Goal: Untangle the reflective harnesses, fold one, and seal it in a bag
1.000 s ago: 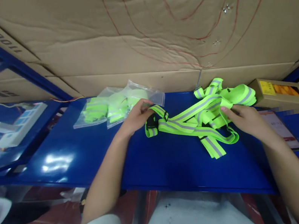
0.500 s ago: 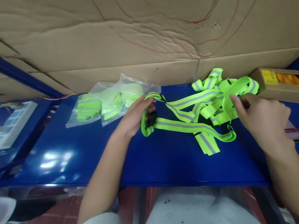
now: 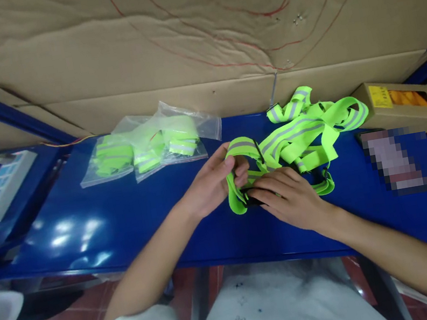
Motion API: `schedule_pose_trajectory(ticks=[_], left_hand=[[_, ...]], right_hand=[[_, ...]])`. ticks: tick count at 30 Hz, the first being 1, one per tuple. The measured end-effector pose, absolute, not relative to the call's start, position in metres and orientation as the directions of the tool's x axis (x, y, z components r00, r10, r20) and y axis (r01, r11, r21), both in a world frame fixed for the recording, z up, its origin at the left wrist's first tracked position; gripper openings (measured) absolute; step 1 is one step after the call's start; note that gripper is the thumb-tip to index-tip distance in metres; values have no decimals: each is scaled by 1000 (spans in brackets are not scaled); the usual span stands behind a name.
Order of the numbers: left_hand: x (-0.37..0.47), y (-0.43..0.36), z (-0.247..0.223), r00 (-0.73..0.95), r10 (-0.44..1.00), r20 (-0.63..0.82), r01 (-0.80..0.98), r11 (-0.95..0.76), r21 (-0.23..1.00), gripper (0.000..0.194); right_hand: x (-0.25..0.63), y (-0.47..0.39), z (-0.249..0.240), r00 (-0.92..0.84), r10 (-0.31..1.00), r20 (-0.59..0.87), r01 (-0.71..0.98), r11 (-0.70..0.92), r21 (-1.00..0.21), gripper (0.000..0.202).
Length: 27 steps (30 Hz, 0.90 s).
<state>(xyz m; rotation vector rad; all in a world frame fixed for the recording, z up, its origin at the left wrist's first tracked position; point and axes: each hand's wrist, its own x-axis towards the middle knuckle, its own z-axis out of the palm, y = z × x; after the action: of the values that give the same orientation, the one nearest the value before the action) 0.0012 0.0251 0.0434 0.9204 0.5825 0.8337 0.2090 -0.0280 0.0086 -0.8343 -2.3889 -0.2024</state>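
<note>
My left hand (image 3: 216, 178) is closed around a loop of neon-yellow reflective strap (image 3: 242, 147) with a grey stripe down its middle. At the lower part of that loop, my right hand (image 3: 287, 197) pinches the strap by a black buckle (image 3: 253, 197), which its fingers partly cover. A black slider sits on the strap near the top of the loop. From there the strap runs into a loose tangle of the same webbing (image 3: 310, 127) on the blue table (image 3: 126, 224).
Clear plastic bags (image 3: 145, 144) holding folded neon straps lie at the back left. A cardboard box with a window (image 3: 404, 103) stands back right, with a phone (image 3: 393, 160) in front of it. Behind rises a cardboard wall (image 3: 177, 40). A white device (image 3: 1, 190) is far left.
My right hand has moved left from the tangle to the buckle beside my left hand. The held loop has shifted right and a little down. The phone is now uncovered.
</note>
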Motion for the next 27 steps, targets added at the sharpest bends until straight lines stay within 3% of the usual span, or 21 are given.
schedule_pose_trajectory(ticks=[6,12,16,19,23,27], left_hand=[[-6,34,42,303,952,38,-167,14,986,43],[-1,39,35,171,980,98,-143,-73,987,42],[1,43,35,84,990,111,-185,-94,978,47],[-5,46,41,67,988,136,-122,-127,984,56],[-24,38,56,185,953,241,123,-266,956,58],[-51,20,65,273,905,327,506,-424,751,52]], right_hand=[[212,-31,-3,-688,494,531,565,825,-36,21],[211,-35,0,-743,470,476,572,815,88,29],[208,-38,-9,-761,522,385,550,834,-42,44],[206,-41,-18,-794,523,310,500,852,-155,51],[208,-39,-19,-787,549,282,512,836,-198,41],[218,-33,-13,-729,632,261,594,775,-219,38]])
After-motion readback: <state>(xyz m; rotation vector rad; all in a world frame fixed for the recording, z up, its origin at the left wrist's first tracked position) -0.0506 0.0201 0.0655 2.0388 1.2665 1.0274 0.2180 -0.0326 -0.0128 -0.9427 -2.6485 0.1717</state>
